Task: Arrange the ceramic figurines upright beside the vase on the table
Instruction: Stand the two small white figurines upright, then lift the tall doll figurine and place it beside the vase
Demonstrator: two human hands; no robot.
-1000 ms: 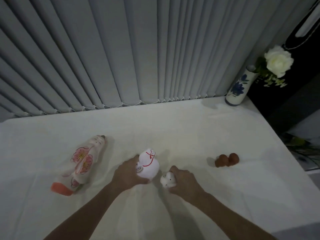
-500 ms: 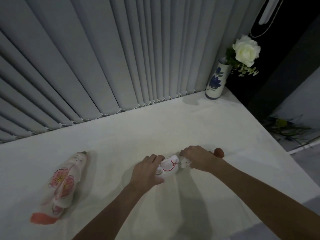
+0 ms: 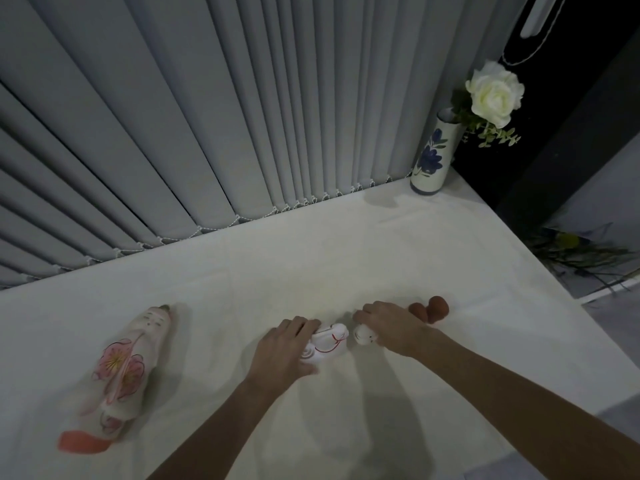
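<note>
My left hand (image 3: pixel 282 351) grips a white figurine with red lines (image 3: pixel 329 342) at the middle of the table. Just to its right, my right hand (image 3: pixel 391 323) holds a small white figurine (image 3: pixel 363 336) under its fingers. A tall doll figurine with pink flowers and an orange base (image 3: pixel 121 375) lies on its side at the left. A small brown figurine (image 3: pixel 433 308) sits just behind my right hand. The blue-flowered vase (image 3: pixel 431 157) with a white rose (image 3: pixel 495 88) stands at the far right corner.
The table has a white cloth (image 3: pixel 311 254). Grey vertical blinds (image 3: pixel 207 116) hang along its far edge. The table's right edge (image 3: pixel 568 282) drops to a dark floor with some plant stems (image 3: pixel 581 254).
Both hands moved together with their two white figurines, which now sit side by side nearer the brown figurine. The view shifted, so the vase appears closer to the frame's centre.
</note>
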